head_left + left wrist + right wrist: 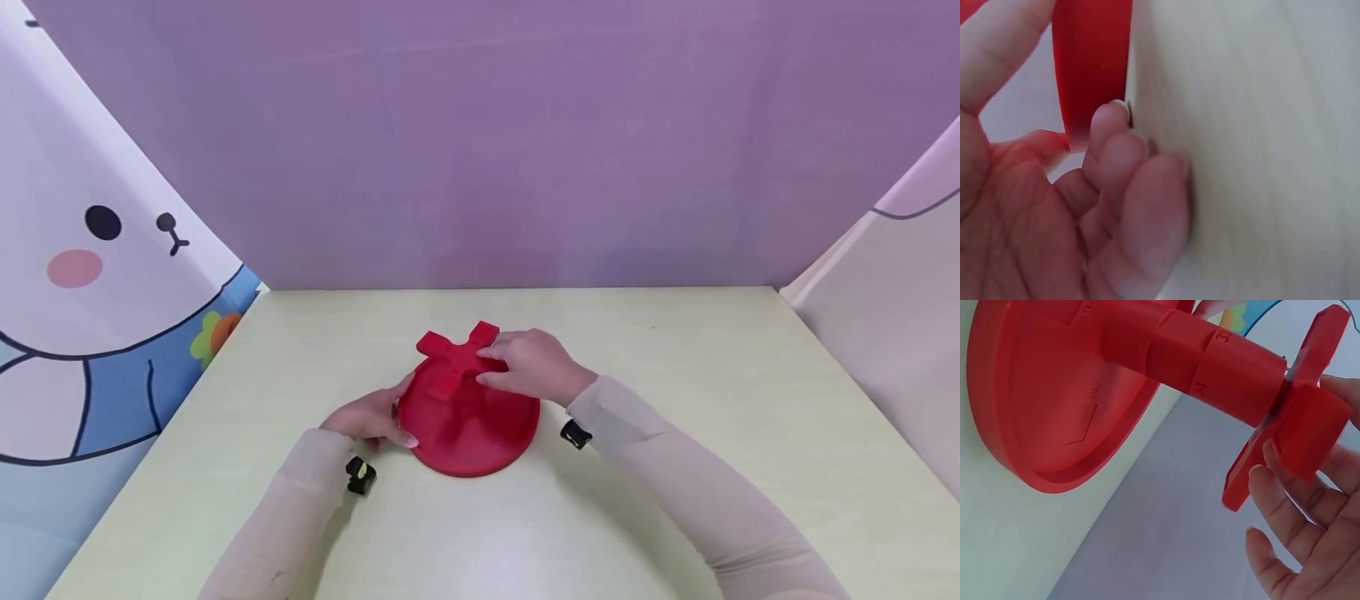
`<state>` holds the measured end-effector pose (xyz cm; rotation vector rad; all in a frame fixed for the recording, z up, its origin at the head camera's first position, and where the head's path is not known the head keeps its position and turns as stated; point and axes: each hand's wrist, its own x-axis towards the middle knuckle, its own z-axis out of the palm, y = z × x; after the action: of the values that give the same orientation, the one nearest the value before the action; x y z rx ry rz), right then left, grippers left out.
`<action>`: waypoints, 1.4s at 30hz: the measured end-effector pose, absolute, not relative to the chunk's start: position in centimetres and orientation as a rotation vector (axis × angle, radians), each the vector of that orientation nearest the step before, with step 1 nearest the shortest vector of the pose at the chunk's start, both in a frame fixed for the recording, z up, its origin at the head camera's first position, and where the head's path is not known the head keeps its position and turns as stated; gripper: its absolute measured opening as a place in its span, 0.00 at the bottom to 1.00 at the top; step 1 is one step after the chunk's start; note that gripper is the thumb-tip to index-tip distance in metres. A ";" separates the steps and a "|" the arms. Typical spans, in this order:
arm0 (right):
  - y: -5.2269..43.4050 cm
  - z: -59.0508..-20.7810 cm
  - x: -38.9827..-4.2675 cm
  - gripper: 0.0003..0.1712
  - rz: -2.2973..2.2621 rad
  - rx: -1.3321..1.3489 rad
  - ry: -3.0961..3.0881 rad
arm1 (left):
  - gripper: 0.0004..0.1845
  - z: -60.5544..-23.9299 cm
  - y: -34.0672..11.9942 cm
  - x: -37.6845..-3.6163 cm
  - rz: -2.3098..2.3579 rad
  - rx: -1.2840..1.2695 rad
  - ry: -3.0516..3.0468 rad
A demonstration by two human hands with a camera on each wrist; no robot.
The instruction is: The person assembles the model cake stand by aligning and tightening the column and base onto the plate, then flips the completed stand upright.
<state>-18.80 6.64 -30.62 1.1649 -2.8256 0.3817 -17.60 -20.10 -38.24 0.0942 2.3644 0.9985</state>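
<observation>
I have my left hand (372,419) gripping the rim of the red base (468,425) on the desk (675,375), near its middle. My right hand (528,364) pinches the red cross-shaped top (457,348) on the stacked post. I judge the stack nearly built, with only that top left to seat.

Pale table (675,400); purple backdrop (480,142); bunny curtain (97,275).

Both forearms, in pale sheer sleeves, reach from the bottom edge of the head view toward its centre, each with a small black clip at the wrist. The left hand (372,421) lies low, left of centre, fingers (1124,159) curled with their tips down. The right hand (531,365), slightly higher, keeps a fingertip grip, fingers (1285,494) loosely bent.
</observation>
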 end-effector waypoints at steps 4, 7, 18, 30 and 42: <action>6.6 -30.5 -18.7 0.21 0.419 1.173 -2.818 | 0.61 -38.2 -20.2 -17.6 0.994 0.091 2.368; 6.9 -30.3 -18.8 0.18 0.508 1.150 -2.790 | 0.61 -38.2 -20.3 -17.6 0.989 0.085 2.372; 7.7 -30.6 -20.1 0.22 0.671 1.111 -2.783 | 0.61 -38.1 -20.3 -17.7 1.011 0.077 2.356; 7.7 -31.1 -20.7 0.28 0.696 1.057 -2.928 | 0.61 -38.2 -20.3 -17.7 1.030 0.051 2.345; 8.3 -31.8 -20.9 0.27 0.719 1.050 -2.925 | 0.61 -38.2 -19.7 -17.8 0.968 0.071 2.379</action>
<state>-20.93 8.31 -31.76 1.0500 -2.9247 0.7192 -17.76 -19.74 -38.22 0.0706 2.3790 0.9683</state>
